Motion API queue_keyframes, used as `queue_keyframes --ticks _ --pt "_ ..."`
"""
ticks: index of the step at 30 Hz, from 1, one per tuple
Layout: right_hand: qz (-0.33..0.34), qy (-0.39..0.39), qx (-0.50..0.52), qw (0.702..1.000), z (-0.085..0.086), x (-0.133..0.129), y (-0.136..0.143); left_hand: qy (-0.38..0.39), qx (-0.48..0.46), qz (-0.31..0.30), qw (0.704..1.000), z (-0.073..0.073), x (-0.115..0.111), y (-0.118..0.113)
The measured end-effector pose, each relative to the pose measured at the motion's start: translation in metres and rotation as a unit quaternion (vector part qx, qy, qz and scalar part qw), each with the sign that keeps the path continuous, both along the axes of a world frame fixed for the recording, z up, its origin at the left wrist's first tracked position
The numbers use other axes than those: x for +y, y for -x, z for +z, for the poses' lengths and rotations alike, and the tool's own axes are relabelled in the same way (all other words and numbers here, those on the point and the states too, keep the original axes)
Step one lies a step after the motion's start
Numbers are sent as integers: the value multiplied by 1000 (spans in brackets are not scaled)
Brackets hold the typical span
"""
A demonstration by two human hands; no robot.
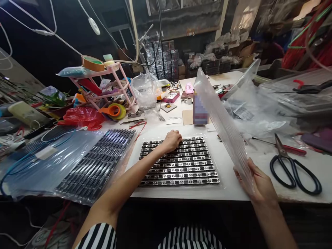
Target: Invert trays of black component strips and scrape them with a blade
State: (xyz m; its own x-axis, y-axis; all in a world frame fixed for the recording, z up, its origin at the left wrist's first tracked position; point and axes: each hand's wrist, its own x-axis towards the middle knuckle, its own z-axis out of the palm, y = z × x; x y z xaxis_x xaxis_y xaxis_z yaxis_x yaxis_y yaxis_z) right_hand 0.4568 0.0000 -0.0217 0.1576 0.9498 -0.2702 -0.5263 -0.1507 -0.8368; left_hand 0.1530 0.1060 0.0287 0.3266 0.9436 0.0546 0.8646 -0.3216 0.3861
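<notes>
Rows of small metal connectors (178,171) lie in a clear plastic tray (223,180) in front of me. My left hand (172,141) rests on the far rows near the middle, its fingers curled down; what they hold, if anything, is hidden. On the right, my right hand (259,183) grips the lower end of a clear ribbed plastic tray (225,128), which it holds up on edge and tilted, apart from the filled tray. To the left lies a plastic-covered stack of dark connector rows (98,162).
Large black-handled scissors (294,169) and a red-handled tool (293,149) lie at the right. A pink rack (103,86) carries tape rolls at the back left. Crumpled clear bags (259,107) pile up at the right, and a phone-like block (200,109) stands behind the tray.
</notes>
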Motion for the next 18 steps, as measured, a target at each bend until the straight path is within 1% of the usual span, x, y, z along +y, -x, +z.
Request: queue_keyframes --ticks 1,3,5,8,12,15,18 --pt "-8 37 52 998 3 -1 2 4 11 1 1000 -1 2 -1" --pt "-21 101 149 983 9 -2 5 10 27 4 1000 -2 6 -2" --pt "-25 111 180 977 13 -3 7 11 35 6 999 0 9 -3" --pt "-34 93 186 978 14 -3 8 9 41 3 999 3 12 -8" --pt "-24 89 180 979 12 -3 8 18 43 -5 999 7 14 -22" --pt "-35 97 183 978 11 -3 8 28 46 -3 999 7 14 -29" --pt "-39 96 171 980 11 -3 8 37 50 3 998 6 15 -32"
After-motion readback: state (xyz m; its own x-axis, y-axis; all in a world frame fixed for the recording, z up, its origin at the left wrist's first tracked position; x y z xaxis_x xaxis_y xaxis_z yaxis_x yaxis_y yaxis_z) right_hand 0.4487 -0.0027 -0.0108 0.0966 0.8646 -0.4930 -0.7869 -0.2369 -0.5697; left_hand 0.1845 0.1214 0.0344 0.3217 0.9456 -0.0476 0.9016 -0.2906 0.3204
